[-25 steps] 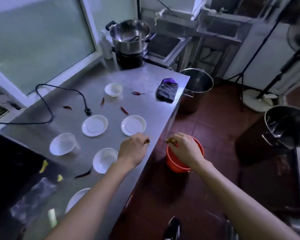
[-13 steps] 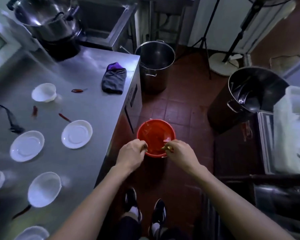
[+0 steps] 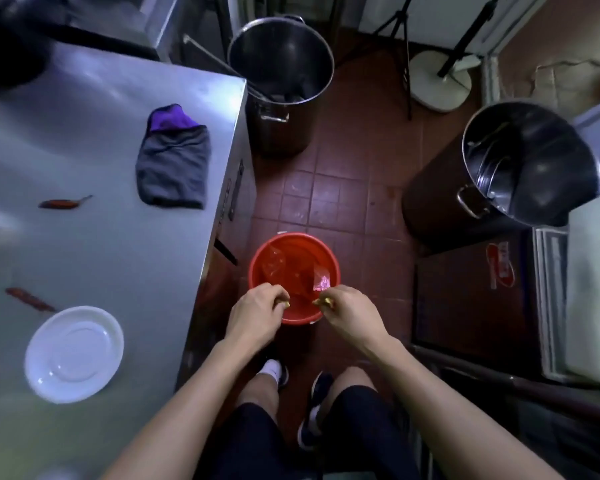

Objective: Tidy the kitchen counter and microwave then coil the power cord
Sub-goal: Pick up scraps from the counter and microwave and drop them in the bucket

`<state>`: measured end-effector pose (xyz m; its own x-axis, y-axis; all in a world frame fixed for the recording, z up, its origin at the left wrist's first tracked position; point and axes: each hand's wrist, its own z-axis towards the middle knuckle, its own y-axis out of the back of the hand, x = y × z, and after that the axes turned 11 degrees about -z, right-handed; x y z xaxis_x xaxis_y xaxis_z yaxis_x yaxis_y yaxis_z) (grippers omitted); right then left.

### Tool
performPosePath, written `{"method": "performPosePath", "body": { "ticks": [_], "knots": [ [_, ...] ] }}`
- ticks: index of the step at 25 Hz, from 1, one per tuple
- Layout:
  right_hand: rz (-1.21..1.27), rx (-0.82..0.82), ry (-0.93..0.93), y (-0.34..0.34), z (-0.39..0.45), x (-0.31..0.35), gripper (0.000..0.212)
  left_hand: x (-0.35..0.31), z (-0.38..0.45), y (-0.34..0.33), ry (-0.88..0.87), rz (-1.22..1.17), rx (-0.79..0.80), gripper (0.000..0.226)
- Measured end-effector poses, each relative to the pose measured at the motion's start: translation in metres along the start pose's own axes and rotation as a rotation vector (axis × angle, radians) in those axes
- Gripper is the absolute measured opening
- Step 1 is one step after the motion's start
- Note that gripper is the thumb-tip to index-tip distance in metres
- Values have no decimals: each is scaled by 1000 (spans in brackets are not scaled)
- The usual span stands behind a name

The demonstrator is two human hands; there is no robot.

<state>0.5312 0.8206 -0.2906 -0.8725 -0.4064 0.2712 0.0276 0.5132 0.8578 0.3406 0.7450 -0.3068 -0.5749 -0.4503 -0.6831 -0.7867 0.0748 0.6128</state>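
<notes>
A red bucket stands on the tiled floor beside the steel counter. Both my hands hover over its near rim. My left hand pinches a small yellowish scrap in its curled fingers. My right hand pinches another yellowish scrap. Clear plastic wrappers lie inside the bucket. On the counter lie two dried red chillies, a white saucer and a folded dark cloth. The microwave and power cord are out of view.
Two large steel pots stand on the floor, one by the counter's far corner, one at the right. A fan base and tripod legs stand behind. A dark box sits at the right. My feet are below the bucket.
My view has swung from the counter down to the floor. Both hands moved off the counter edge to over the red bucket, still pinching the scraps.
</notes>
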Motion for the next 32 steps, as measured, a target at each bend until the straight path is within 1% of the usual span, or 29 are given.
{"method": "performPosePath", "body": {
  "ticks": [4, 8, 10, 13, 17, 23, 26, 28, 32],
  "knots": [
    [60, 90, -56, -23, 49, -16, 18, 11, 51, -13, 60, -27, 30, 10],
    [127, 165, -76, -67, 104, -48, 16, 33, 106, -51, 102, -54, 21, 11],
    [162, 181, -89, -96, 133, -63, 16, 51, 133, -76, 88, -38, 26, 11],
    [198, 205, -134, -146, 173, -85, 20, 84, 175, -116, 50, 29, 90, 11],
    [150, 260, -123, -198, 214, -110, 22, 124, 219, -153, -1, 118, 119, 11],
    [105, 229, -90, -242, 258, -127, 20, 164, 274, -182, -137, 200, 108, 11],
    [80, 232, -63, -257, 271, -126, 21, 179, 294, -191, -182, 280, 143, 13],
    [54, 244, -51, -268, 278, -125, 21, 189, 302, -198, -173, 332, 191, 16],
    [19, 247, -101, -286, 286, -126, 20, 202, 305, -208, -90, 337, 268, 18]
  ]
}}
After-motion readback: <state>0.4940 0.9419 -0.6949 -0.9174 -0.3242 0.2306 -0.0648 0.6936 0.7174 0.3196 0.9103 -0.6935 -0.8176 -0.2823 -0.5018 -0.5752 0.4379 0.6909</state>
